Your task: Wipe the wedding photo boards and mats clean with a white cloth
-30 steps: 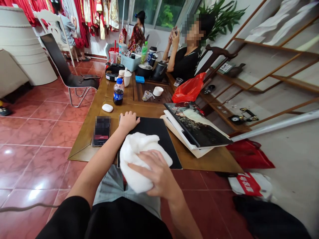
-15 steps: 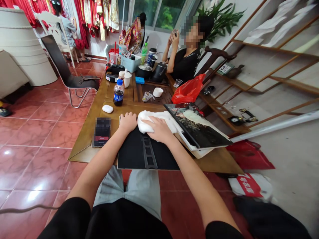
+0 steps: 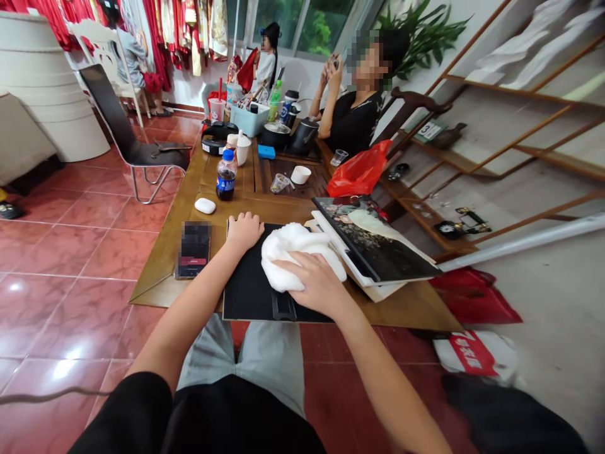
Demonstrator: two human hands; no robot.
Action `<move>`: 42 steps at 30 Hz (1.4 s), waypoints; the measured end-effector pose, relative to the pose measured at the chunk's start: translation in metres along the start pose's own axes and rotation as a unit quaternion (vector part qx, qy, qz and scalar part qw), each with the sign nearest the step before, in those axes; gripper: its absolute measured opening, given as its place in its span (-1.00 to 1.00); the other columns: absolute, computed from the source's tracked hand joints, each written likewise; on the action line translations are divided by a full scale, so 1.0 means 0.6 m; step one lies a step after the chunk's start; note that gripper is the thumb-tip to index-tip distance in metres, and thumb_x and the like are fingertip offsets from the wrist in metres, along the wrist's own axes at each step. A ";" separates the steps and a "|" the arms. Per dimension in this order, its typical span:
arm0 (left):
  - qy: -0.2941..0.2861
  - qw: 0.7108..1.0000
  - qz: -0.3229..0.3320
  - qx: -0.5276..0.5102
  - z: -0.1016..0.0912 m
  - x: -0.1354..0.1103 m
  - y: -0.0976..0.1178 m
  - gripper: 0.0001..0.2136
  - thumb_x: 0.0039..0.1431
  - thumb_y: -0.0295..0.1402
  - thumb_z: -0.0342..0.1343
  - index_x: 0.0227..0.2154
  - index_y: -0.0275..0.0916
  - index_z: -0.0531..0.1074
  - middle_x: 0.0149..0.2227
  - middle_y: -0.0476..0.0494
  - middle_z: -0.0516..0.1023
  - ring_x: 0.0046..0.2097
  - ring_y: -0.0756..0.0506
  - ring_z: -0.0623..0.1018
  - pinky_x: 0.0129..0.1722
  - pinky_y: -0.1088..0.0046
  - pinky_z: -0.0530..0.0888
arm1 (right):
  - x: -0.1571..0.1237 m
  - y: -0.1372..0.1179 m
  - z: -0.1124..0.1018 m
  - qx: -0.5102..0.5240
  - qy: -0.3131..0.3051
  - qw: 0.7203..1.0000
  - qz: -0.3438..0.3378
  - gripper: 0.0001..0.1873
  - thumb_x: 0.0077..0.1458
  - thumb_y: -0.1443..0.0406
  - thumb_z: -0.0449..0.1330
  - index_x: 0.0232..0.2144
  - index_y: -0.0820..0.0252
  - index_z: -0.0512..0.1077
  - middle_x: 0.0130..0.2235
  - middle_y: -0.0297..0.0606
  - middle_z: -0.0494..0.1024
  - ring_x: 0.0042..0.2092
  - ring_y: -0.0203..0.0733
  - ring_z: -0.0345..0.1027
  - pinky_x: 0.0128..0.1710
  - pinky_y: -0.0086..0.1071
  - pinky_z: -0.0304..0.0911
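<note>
A flat black panel, with a dark slotted strip down its middle, lies at the near edge of the wooden table. My left hand grips its far left corner, fingers bent over the edge. Under my right hand is a bunched white cloth, pressed onto the panel with the fingers curved over it. The cloth hides the panel's upper right part and most of the strip. Right beside it, a dark picture panel with a floral print rests on a stack of boards.
A phone, a white earbud case and a cola bottle stand left on the table. Farther back are a white cup, a red plastic bag and a blue basket. A person sits across, hands raised.
My right hand has drawn the white cloth toward me and rightward down the panel, and the cloth spreads wider. My left hand stays at the corner. In the background, a person holds up red fabric.
</note>
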State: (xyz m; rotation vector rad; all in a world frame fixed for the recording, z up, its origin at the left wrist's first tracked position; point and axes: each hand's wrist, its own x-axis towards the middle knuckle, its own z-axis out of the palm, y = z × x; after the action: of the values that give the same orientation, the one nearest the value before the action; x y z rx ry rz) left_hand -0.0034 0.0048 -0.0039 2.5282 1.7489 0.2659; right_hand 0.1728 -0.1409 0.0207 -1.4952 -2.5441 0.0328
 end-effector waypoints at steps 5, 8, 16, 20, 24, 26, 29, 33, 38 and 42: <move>0.006 1.000 -0.003 0.002 0.002 -0.001 0.000 -0.64 0.49 -0.22 -0.15 0.03 -0.28 0.49 0.08 -0.36 0.54 0.16 -0.31 0.48 0.12 0.06 0.36 | -0.083 -0.052 -0.007 0.010 0.020 0.999 -0.035 -0.25 -0.09 0.40 0.20 0.22 0.07 0.48 0.11 0.03 0.52 0.12 0.17 0.36 0.11 -0.02 0.19; 0.004 1.000 -0.003 0.002 0.001 -0.002 0.000 -0.64 0.49 -0.22 -0.15 0.02 -0.27 0.49 0.08 -0.36 0.54 0.16 -0.31 0.47 0.12 0.06 0.35 | -0.127 -0.082 -0.022 0.027 0.012 0.999 -0.038 -0.20 -0.16 0.42 0.18 0.21 0.04 0.48 0.08 0.00 0.54 0.08 0.15 0.39 0.07 -0.01 0.22; -0.003 1.000 -0.001 0.004 -0.002 -0.002 0.000 -0.63 0.49 -0.22 -0.16 0.04 -0.30 0.49 0.08 -0.38 0.53 0.16 -0.32 0.47 0.14 0.04 0.34 | -0.159 -0.065 -0.065 -0.036 0.170 0.985 -0.025 -0.30 0.02 0.37 0.16 0.25 -0.06 0.41 0.12 -0.07 0.49 0.08 0.15 0.39 0.11 0.03 0.24; -0.007 1.000 0.000 0.006 -0.005 -0.001 0.000 -0.63 0.49 -0.22 -0.15 0.05 -0.30 0.48 0.10 -0.38 0.53 0.17 -0.31 0.47 0.15 0.04 0.35 | -0.096 -0.018 -0.079 -0.095 0.219 0.971 0.022 -0.33 0.05 0.32 0.20 0.24 -0.09 0.42 0.17 -0.10 0.44 0.14 0.21 0.34 0.19 0.05 0.18; -0.005 1.000 0.000 0.011 -0.006 -0.002 0.001 -0.62 0.49 -0.21 -0.16 0.06 -0.30 0.48 0.11 -0.38 0.53 0.17 -0.31 0.47 0.15 0.04 0.36 | 0.004 0.030 -0.071 -0.110 0.171 0.978 0.051 -0.34 0.08 0.32 0.20 0.26 -0.01 0.42 0.22 -0.06 0.41 0.21 0.23 0.25 0.24 0.07 0.06; -0.005 1.000 0.000 0.011 -0.005 -0.001 0.000 -0.62 0.49 -0.20 -0.15 0.05 -0.29 0.48 0.11 -0.37 0.54 0.17 -0.31 0.47 0.14 0.05 0.36 | 0.048 0.053 -0.052 -0.108 0.132 0.985 0.042 -0.36 0.09 0.32 0.20 0.26 0.05 0.42 0.25 -0.01 0.39 0.22 0.25 0.22 0.23 0.09 0.02; -0.002 1.000 -0.001 0.005 -0.002 0.000 0.000 -0.64 0.49 -0.20 -0.14 0.04 -0.26 0.49 0.10 -0.36 0.54 0.17 -0.30 0.47 0.14 0.06 0.35 | 0.090 0.081 -0.016 -0.077 0.074 0.993 0.055 -0.40 0.11 0.32 0.18 0.23 0.11 0.45 0.24 0.03 0.40 0.20 0.23 0.23 0.19 0.06 0.03; 0.005 1.000 -0.004 -0.002 0.001 0.001 0.000 -0.64 0.48 -0.20 -0.13 0.04 -0.26 0.49 0.09 -0.36 0.54 0.15 -0.31 0.48 0.14 0.05 0.34 | 0.099 0.103 0.018 -0.032 0.038 0.997 0.067 -0.40 0.13 0.32 0.14 0.23 0.14 0.44 0.14 0.02 0.46 0.10 0.15 0.32 0.04 -0.09 0.19; 0.000 1.000 -0.008 -0.004 -0.001 0.001 0.001 -0.63 0.48 -0.21 -0.14 0.05 -0.29 0.49 0.09 -0.38 0.53 0.15 -0.32 0.48 0.13 0.06 0.35 | 0.082 0.107 0.016 -0.007 0.026 0.998 0.058 -0.41 0.11 0.36 0.14 0.21 0.14 0.46 0.06 -0.04 0.50 0.05 0.10 0.38 0.00 -0.16 0.28; 0.003 1.000 -0.007 -0.002 0.000 0.002 0.001 -0.63 0.48 -0.21 -0.13 0.04 -0.29 0.49 0.09 -0.37 0.54 0.15 -0.31 0.48 0.13 0.06 0.35 | 0.063 0.097 0.010 0.003 0.023 0.998 0.050 -0.40 0.08 0.38 0.14 0.19 0.14 0.48 0.04 -0.05 0.50 0.05 0.11 0.39 0.05 -0.13 0.29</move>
State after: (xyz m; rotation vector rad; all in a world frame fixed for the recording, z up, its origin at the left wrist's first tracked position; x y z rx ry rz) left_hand -0.0025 0.0055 -0.0037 2.5145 1.7670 0.2768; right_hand 0.2039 -0.0791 0.0137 -1.6005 -2.4302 0.0206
